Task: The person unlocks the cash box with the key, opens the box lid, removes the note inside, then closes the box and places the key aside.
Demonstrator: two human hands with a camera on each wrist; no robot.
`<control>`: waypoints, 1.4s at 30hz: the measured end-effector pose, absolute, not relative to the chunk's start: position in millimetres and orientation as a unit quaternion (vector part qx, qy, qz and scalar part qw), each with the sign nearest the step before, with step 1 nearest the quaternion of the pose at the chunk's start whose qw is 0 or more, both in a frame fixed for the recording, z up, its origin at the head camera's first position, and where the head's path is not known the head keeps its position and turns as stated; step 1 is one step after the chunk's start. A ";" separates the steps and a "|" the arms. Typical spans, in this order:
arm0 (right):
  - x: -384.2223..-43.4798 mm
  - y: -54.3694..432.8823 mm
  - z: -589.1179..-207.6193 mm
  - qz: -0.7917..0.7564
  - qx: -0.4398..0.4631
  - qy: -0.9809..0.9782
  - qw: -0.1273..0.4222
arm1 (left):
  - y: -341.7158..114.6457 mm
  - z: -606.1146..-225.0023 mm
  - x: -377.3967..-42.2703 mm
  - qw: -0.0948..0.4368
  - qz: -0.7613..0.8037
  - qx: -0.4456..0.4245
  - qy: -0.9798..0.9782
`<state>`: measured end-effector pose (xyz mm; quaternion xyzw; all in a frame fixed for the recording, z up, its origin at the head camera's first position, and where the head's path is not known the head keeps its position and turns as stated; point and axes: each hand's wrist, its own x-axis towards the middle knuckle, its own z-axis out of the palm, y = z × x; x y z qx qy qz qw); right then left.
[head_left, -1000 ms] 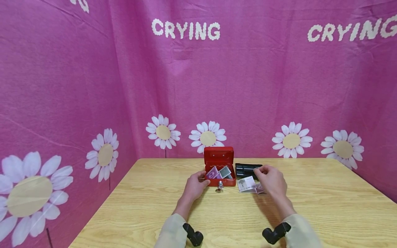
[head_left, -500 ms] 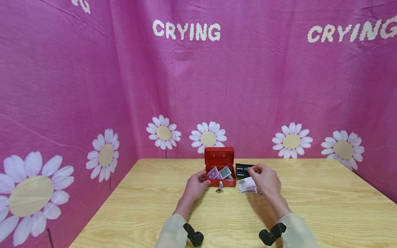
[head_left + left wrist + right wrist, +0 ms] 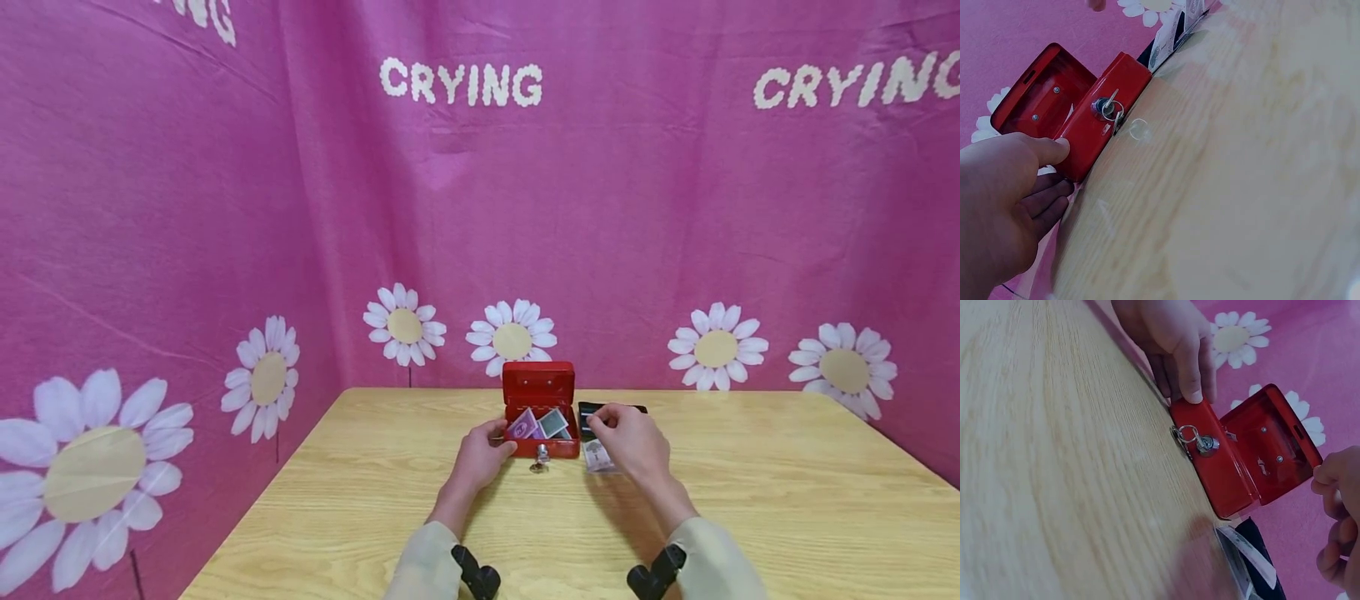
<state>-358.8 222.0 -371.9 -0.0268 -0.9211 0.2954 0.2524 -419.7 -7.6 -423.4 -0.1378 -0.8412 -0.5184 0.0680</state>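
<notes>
This looks like a curtained-off recording booth, though what kind of building holds it cannot be told. Pink cloth (image 3: 600, 208) printed with white daisies (image 3: 404, 325) and the word "CRYING" (image 3: 473, 84) walls the back and left of a wood-grain table (image 3: 337, 517), and black devices (image 3: 486, 580) sit at both sleeve cuffs (image 3: 430, 560).

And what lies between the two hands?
The open red box holding notes, keys at its lock, then more notes and a black item partly behind the right hand; head view.
</notes>
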 end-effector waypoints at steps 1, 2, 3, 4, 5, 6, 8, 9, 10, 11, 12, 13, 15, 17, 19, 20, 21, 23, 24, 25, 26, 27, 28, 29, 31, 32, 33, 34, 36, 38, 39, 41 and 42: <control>-360.0 221.3 -371.4 0.292 -0.025 -0.922 0.253 | -7.7 -423.3 -419.8 0.069 -0.518 -0.138 -0.841; -361.0 220.4 -370.6 0.290 -0.024 -0.922 0.254 | -7.5 -423.5 -420.1 0.068 -0.518 -0.137 -0.841; -362.3 219.5 -369.8 0.289 -0.022 -0.923 0.253 | -7.3 -423.5 -420.4 0.068 -0.520 -0.135 -0.841; -363.6 218.5 -368.8 0.288 -0.021 -0.924 0.250 | -7.4 -423.4 -420.4 0.069 -0.520 -0.136 -0.841; -364.4 217.4 -367.7 0.288 -0.019 -0.926 0.245 | -7.4 -423.2 -420.7 0.071 -0.520 -0.138 -0.840; -365.2 216.5 -366.3 0.288 -0.016 -0.927 0.239 | -6.8 -423.4 -420.8 0.071 -0.521 -0.138 -0.839; -366.0 214.7 -363.6 0.291 -0.011 -0.930 0.224 | -5.3 -423.8 -420.3 0.070 -0.523 -0.136 -0.838; -366.5 214.0 -362.7 0.290 -0.009 -0.932 0.218 | -4.5 -423.8 -419.8 0.070 -0.523 -0.137 -0.838; -366.6 213.3 -361.7 0.291 -0.006 -0.933 0.214 | -3.9 -423.9 -419.1 0.068 -0.522 -0.137 -0.839; -366.8 212.7 -361.1 0.291 -0.002 -0.934 0.209 | -3.0 -423.9 -418.4 0.067 -0.523 -0.136 -0.839; -367.2 212.2 -360.7 0.292 0.002 -0.934 0.206 | -2.1 -424.0 -417.7 0.065 -0.523 -0.133 -0.839; -367.7 211.6 -360.6 0.291 0.005 -0.935 0.204 | -1.7 -423.8 -417.2 0.064 -0.523 -0.131 -0.840; -369.5 210.8 -361.1 0.291 0.009 -0.935 0.201 | -1.5 -423.5 -416.8 0.065 -0.521 -0.133 -0.840; -371.0 210.1 -361.8 0.295 0.009 -0.935 0.197 | -1.4 -423.2 -416.9 0.064 -0.522 -0.130 -0.841; -372.7 209.2 -362.7 0.297 0.008 -0.934 0.196 | -1.7 -423.0 -417.2 0.065 -0.520 -0.129 -0.842; -373.6 208.9 -363.2 0.298 0.008 -0.934 0.196 | -1.9 -422.8 -417.3 0.066 -0.519 -0.129 -0.843; -374.4 208.2 -363.5 0.301 0.008 -0.934 0.195 | -2.1 -422.6 -417.3 0.065 -0.519 -0.127 -0.843; -375.5 206.5 -363.8 0.307 0.009 -0.932 0.192 | -2.5 -422.3 -417.5 0.066 -0.518 -0.126 -0.843; -376.2 205.7 -364.1 0.310 0.010 -0.932 0.189 | -2.6 -422.4 -417.5 0.066 -0.519 -0.125 -0.843; -377.0 204.8 -364.4 0.311 0.010 -0.932 0.187 | -2.8 -422.5 -417.4 0.065 -0.518 -0.125 -0.844; -377.6 203.9 -364.9 0.313 0.010 -0.932 0.183 | -3.0 -422.7 -417.4 0.064 -0.520 -0.125 -0.843; -378.0 202.7 -365.3 0.314 0.007 -0.932 0.179 | -3.1 -423.1 -417.4 0.063 -0.521 -0.125 -0.842; -378.4 201.6 -365.9 0.315 0.007 -0.933 0.176 | -3.2 -423.7 -417.3 0.061 -0.521 -0.123 -0.843; -379.0 200.6 -366.6 0.313 0.005 -0.934 0.173 | -3.2 -424.4 -417.4 0.061 -0.520 -0.124 -0.843; -380.1 198.7 -367.9 0.310 0.004 -0.935 0.171 | -3.2 -425.0 -417.6 0.060 -0.520 -0.123 -0.843; -380.4 197.7 -368.2 0.309 0.004 -0.936 0.171 | -3.1 -425.4 -417.7 0.059 -0.519 -0.123 -0.844; -380.8 196.5 -368.4 0.309 0.003 -0.935 0.172 | -3.1 -425.4 -417.9 0.059 -0.519 -0.122 -0.844; -381.3 195.6 -368.5 0.308 0.003 -0.936 0.172 | -3.1 -425.2 -418.1 0.060 -0.519 -0.124 -0.844; -382.5 193.7 -368.5 0.307 0.005 -0.936 0.172 | -3.5 -424.6 -418.3 0.063 -0.520 -0.126 -0.843; -383.9 192.0 -368.4 0.306 0.007 -0.937 0.171 | -4.4 -423.8 -418.4 0.064 -0.521 -0.127 -0.841; -384.7 191.1 -368.4 0.305 0.008 -0.937 0.171 | -5.0 -423.4 -418.5 0.065 -0.523 -0.128 -0.840; -386.2 189.6 -368.2 0.303 0.009 -0.937 0.173 | -6.1 -422.8 -418.3 0.066 -0.525 -0.129 -0.839; -386.8 188.9 -368.2 0.304 0.009 -0.937 0.173 | -6.8 -422.8 -418.3 0.068 -0.524 -0.132 -0.839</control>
